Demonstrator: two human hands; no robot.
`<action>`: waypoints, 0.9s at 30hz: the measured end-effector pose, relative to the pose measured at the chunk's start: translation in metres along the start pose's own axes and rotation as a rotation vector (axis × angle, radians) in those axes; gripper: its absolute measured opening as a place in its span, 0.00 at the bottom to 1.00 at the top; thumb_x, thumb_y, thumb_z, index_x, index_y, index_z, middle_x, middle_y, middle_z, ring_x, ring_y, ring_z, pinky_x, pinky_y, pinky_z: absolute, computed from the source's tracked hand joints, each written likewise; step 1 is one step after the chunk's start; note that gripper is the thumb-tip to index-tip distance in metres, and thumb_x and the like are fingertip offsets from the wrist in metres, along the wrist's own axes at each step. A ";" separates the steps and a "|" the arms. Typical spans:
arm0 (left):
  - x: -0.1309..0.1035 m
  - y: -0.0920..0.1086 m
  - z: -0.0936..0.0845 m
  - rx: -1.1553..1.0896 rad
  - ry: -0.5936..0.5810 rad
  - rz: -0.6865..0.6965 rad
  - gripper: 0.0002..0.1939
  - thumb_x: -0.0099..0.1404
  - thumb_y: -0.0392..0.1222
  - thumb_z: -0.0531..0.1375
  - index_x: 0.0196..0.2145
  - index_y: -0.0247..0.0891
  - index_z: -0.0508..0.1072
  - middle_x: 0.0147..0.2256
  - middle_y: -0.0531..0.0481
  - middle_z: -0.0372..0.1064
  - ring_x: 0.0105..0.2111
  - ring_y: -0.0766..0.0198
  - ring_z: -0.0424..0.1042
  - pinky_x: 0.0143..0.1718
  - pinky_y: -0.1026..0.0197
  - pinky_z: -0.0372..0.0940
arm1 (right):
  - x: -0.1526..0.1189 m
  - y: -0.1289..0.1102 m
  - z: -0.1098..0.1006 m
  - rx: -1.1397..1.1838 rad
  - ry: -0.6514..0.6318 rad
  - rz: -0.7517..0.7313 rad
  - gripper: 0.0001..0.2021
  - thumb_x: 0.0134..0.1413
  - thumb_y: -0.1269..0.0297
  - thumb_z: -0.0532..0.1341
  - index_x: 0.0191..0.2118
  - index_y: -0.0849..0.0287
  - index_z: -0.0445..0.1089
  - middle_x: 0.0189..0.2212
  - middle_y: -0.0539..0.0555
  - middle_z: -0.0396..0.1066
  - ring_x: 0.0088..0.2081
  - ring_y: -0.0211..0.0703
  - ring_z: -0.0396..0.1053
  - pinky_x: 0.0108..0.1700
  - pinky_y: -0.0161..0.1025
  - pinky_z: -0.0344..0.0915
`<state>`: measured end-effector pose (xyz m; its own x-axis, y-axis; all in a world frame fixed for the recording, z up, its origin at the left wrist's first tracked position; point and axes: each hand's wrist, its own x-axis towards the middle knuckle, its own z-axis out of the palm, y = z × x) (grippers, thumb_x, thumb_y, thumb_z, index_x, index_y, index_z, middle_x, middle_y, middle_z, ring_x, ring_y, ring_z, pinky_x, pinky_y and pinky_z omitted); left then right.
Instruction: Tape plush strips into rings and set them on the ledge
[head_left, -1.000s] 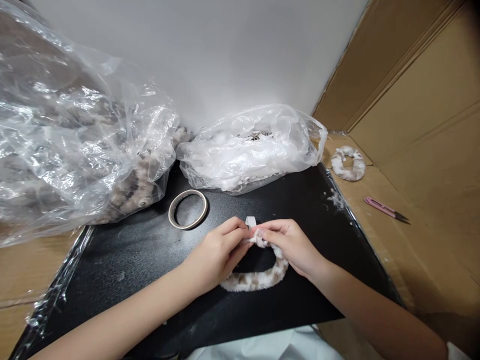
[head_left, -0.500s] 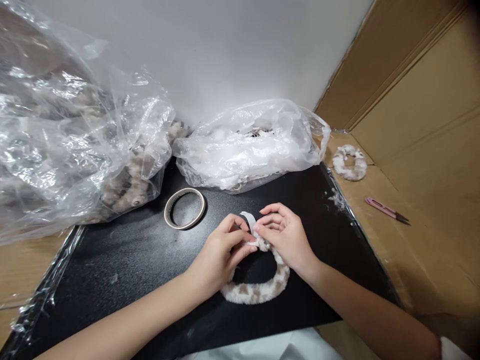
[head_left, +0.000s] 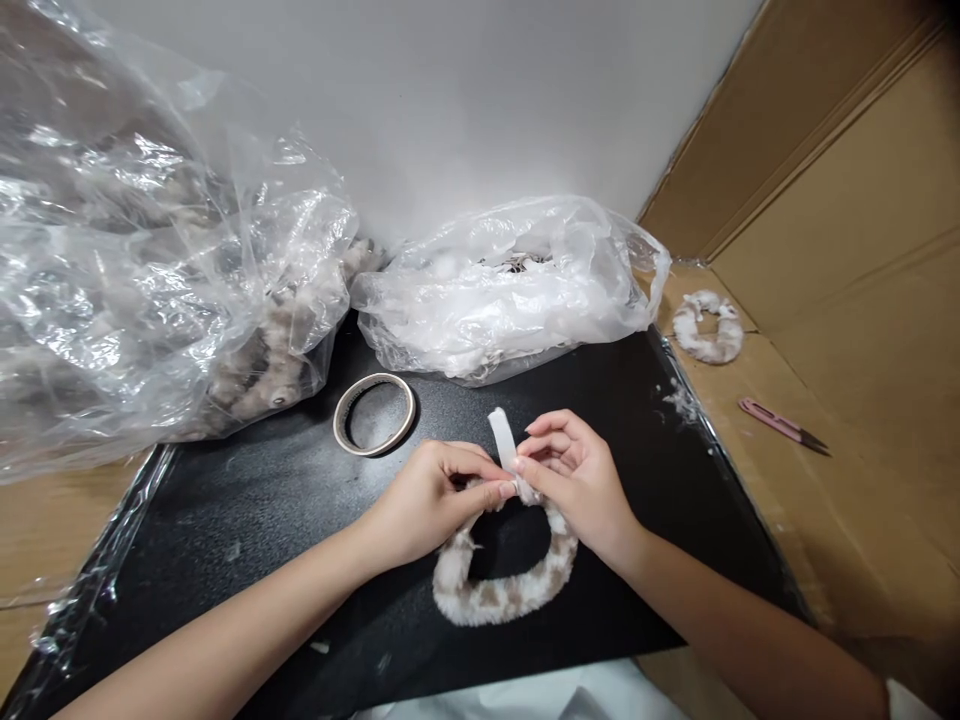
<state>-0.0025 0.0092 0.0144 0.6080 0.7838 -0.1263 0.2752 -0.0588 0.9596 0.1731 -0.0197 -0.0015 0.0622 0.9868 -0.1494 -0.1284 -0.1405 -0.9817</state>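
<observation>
Fluffy ring: there it lay, the white-and-tan fluffy ring (head_left: 504, 600) on the black surface (head_left: 225, 520), its far side caught between two bare hands.
White strip: up from the ring's far side stood the white strip (head_left: 501, 438), its long axis pointing away from the person and leaning slightly left, its foot right between the two sets of fingertips!
Left grip: the left hand (head_left: 431, 505) had thumb and forefinger together, clamped on the ring's far edge, just left of the strip's foot.
Right grip: the right hand (head_left: 581, 480) pinched at that foot, thumb and forefinger together, other fingers curled loose; this was the hand nearer the strip's free end.
Hoop: beyond the ring and to its left, a pale hoop (head_left: 373, 450) lay flat.
Bags: a clear bag of white pieces (head_left: 495, 315) sat beyond the ring; a bulging bag of brown fluffy things (head_left: 150, 300) filled the far left.
Cardboard: well to the ring's right, pink snips (head_left: 772, 420) and, farther off, a second fluffy ring (head_left: 716, 351).
</observation>
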 end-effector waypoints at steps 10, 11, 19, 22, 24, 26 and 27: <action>-0.005 0.001 0.002 0.023 0.057 0.044 0.06 0.62 0.41 0.64 0.35 0.37 0.72 0.27 0.52 0.73 0.27 0.67 0.70 0.27 0.68 0.61 | -0.002 -0.001 -0.001 0.062 -0.010 0.025 0.15 0.40 0.66 0.71 0.33 0.56 0.65 0.25 0.47 0.74 0.28 0.37 0.72 0.33 0.34 0.68; -0.005 0.001 0.003 -0.025 0.071 0.017 0.10 0.62 0.42 0.64 0.36 0.39 0.67 0.27 0.54 0.72 0.27 0.67 0.70 0.27 0.68 0.61 | -0.003 -0.001 0.000 0.055 -0.012 0.008 0.15 0.41 0.67 0.70 0.33 0.56 0.64 0.25 0.47 0.74 0.28 0.37 0.72 0.33 0.34 0.68; -0.002 -0.002 0.005 -0.098 0.088 -0.035 0.13 0.64 0.42 0.61 0.34 0.40 0.57 0.28 0.57 0.63 0.27 0.70 0.64 0.28 0.68 0.60 | -0.011 0.002 -0.003 -0.167 -0.084 -0.340 0.09 0.49 0.74 0.65 0.32 0.54 0.65 0.28 0.48 0.70 0.32 0.37 0.70 0.36 0.35 0.66; -0.003 -0.003 0.004 -0.003 0.093 -0.026 0.10 0.65 0.43 0.59 0.37 0.39 0.60 0.29 0.55 0.65 0.29 0.68 0.65 0.30 0.67 0.59 | -0.011 0.005 -0.007 -0.297 -0.122 -0.504 0.09 0.50 0.75 0.64 0.33 0.54 0.67 0.29 0.49 0.70 0.32 0.39 0.68 0.35 0.36 0.65; -0.003 -0.002 0.004 0.056 0.059 -0.038 0.08 0.65 0.43 0.58 0.38 0.38 0.64 0.30 0.54 0.67 0.29 0.67 0.65 0.30 0.66 0.59 | -0.009 0.006 -0.008 -0.369 -0.142 -0.579 0.09 0.51 0.76 0.64 0.34 0.54 0.67 0.29 0.50 0.71 0.33 0.40 0.66 0.34 0.37 0.65; -0.003 -0.001 0.004 0.055 0.027 -0.067 0.07 0.65 0.43 0.58 0.37 0.36 0.68 0.30 0.53 0.66 0.29 0.68 0.64 0.29 0.66 0.58 | -0.008 0.007 -0.008 -0.419 -0.147 -0.630 0.09 0.52 0.76 0.63 0.35 0.53 0.67 0.29 0.51 0.73 0.34 0.42 0.66 0.34 0.38 0.65; -0.002 0.000 0.004 0.009 0.017 -0.086 0.07 0.64 0.42 0.59 0.36 0.36 0.68 0.29 0.53 0.66 0.28 0.68 0.63 0.29 0.67 0.57 | -0.008 0.007 -0.008 -0.432 -0.144 -0.644 0.09 0.52 0.76 0.62 0.35 0.53 0.67 0.29 0.51 0.73 0.34 0.42 0.66 0.35 0.39 0.65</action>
<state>-0.0010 0.0050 0.0132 0.5691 0.7966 -0.2038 0.3326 0.0036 0.9430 0.1801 -0.0288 -0.0086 -0.1394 0.8809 0.4524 0.2873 0.4731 -0.8328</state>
